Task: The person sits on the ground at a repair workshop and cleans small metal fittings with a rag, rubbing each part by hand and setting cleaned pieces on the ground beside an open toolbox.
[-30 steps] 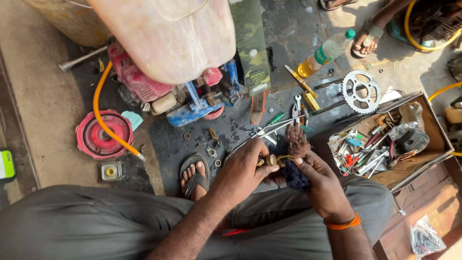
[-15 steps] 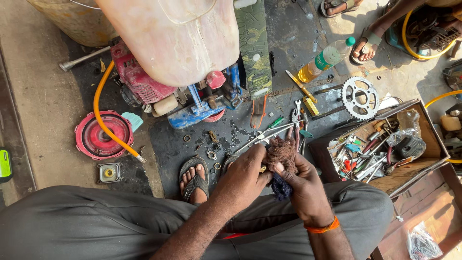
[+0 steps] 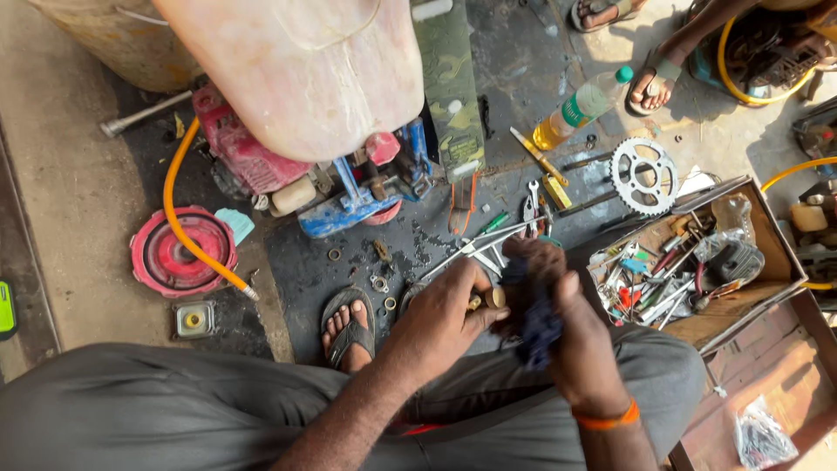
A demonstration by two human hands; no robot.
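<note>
Above lap, left hand (image 3: 449, 318) pinches small brass part (image 3: 486, 300), mostly hidden; right hand (image 3: 571, 336) grips dark rag (image 3: 534, 321)

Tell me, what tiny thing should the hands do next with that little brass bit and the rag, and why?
Probably keep rubbing: the left hand pinches a small brass part right against the dark blue rag bunched in the right hand. A small twist of the part inside the rag would likely wipe the side that is not yet touching the cloth.
</note>
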